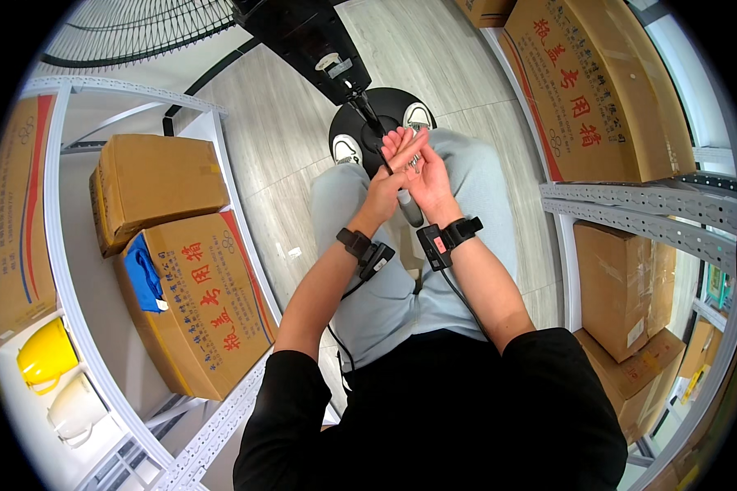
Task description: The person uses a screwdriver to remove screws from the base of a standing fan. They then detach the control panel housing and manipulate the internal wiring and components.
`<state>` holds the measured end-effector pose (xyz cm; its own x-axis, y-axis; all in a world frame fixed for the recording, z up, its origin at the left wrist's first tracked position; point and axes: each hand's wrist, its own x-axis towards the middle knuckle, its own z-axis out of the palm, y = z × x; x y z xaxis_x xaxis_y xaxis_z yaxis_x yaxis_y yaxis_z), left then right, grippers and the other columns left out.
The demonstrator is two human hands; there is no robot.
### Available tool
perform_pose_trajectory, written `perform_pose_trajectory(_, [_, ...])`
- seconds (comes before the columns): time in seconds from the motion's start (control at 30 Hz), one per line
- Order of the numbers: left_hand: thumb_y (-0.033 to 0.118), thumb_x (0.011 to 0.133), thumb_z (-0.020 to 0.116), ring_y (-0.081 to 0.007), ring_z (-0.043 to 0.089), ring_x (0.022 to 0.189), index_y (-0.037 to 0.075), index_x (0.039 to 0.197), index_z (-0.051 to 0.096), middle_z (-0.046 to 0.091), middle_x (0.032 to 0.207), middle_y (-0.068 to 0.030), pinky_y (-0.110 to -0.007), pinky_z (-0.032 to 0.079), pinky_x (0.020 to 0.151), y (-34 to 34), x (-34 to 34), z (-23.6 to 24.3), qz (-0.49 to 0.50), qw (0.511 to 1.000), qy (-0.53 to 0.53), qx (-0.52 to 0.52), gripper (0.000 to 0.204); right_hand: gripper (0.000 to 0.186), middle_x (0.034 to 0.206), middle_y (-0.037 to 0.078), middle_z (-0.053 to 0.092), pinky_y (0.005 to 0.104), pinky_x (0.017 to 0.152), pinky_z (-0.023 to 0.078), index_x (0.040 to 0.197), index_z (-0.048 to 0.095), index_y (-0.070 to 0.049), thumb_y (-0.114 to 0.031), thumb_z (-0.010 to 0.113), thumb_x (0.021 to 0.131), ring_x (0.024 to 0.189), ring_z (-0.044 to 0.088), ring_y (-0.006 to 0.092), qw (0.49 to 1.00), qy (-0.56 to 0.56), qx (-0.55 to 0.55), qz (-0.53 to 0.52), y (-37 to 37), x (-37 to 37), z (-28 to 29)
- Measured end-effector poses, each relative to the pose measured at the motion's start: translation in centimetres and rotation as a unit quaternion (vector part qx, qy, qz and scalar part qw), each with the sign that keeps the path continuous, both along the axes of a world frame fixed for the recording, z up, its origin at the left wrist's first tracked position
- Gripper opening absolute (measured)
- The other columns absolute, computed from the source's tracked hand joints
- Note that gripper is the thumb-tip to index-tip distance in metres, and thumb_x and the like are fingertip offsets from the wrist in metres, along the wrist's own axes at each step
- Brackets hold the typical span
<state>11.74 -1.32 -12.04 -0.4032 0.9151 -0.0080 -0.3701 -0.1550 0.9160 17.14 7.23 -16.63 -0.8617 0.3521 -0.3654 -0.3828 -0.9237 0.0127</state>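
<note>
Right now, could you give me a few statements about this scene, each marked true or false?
1. The person's hands are far apart. False: the left hand and right hand are close together.
2. Small silvery metal pieces show at the right hand. True.
3. A glossy yellow mug with a handle is at right. False: the yellow mug is at left, beside a whitish mug.
4. A black boxy device is strapped onto each bare forearm. True.

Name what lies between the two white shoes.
Head view: a round black base and dark pole, between left shoe and right shoe; fingertips partly cover the base.
</note>
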Motion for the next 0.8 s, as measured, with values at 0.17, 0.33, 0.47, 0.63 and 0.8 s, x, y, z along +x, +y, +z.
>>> perform_pose_trajectory(0.17, [-0.001, 0.064, 0.040, -0.0193, 0.002, 0.144, -0.008, 0.139, 0.032, 0.016, 0.154, -0.0136, -0.032, 0.002, 0.115, -0.2, -0.2, -0.1, 0.001, 1.000, 0.011, 0.019, 0.076, 0.039, 0.126, 0.019, 0.052, 0.0442, 0.103, 0.042, 0.128, 0.044, 0.004, -0.022, 0.040, 0.099, 0.120, 0.050, 0.0316, 1.000, -0.015, 0.007, 0.000, -0.3, -0.1, 0.2])
perform_pose_trajectory(0.33, [-0.002, 0.067, 0.037, -0.0281, 0.024, 0.139, -0.011, 0.135, 0.034, 0.030, 0.146, -0.0198, -0.038, 0.015, 0.116, -0.3, -0.5, 0.1, 0.020, 0.994, -0.092, 0.048, 0.069, 0.025, 0.103, 0.011, 0.058, 0.0350, 0.085, 0.051, 0.111, 0.050, 0.000, -0.020, 0.043, 0.098, 0.095, 0.058, 0.0244, 0.996, -0.057, -0.064, -0.003, 0.1, -0.1, -1.8])
perform_pose_trajectory(0.47, [0.001, 0.071, 0.037, -0.0391, 0.055, 0.109, -0.011, 0.125, 0.040, 0.053, 0.119, -0.0272, -0.048, 0.043, 0.099, -0.7, -2.3, -1.0, 0.114, 0.967, -0.228, 0.013, 0.055, 0.017, 0.076, 0.004, 0.053, 0.0261, 0.058, 0.049, 0.090, 0.049, -0.005, -0.019, 0.045, 0.098, 0.068, 0.054, 0.0156, 0.984, -0.095, -0.148, 0.030, 1.3, 1.1, -6.5])
perform_pose_trajectory(0.63, [-0.001, 0.072, 0.043, -0.0321, 0.060, 0.097, -0.005, 0.119, 0.048, 0.058, 0.108, -0.0189, -0.044, 0.049, 0.092, -2.4, -5.1, -5.2, 0.241, 0.923, -0.297, -0.038, 0.047, 0.024, 0.071, 0.003, 0.050, 0.0236, 0.046, 0.035, 0.081, 0.048, -0.007, -0.025, 0.046, 0.097, 0.060, 0.048, 0.0130, 0.992, -0.050, -0.120, 0.007, 3.0, 1.4, -2.7])
perform_pose_trajectory(0.8, [0.001, 0.070, 0.041, -0.0296, 0.061, 0.093, -0.005, 0.112, 0.052, 0.061, 0.101, -0.0165, -0.041, 0.050, 0.089, -2.2, -5.3, -5.8, 0.264, 0.912, -0.310, -0.050, 0.043, 0.025, 0.071, 0.003, 0.046, 0.0210, 0.042, 0.031, 0.081, 0.046, -0.006, -0.025, 0.045, 0.098, 0.054, 0.041, 0.0116, 0.992, -0.023, -0.121, 0.000, 5.5, 2.6, 2.8])
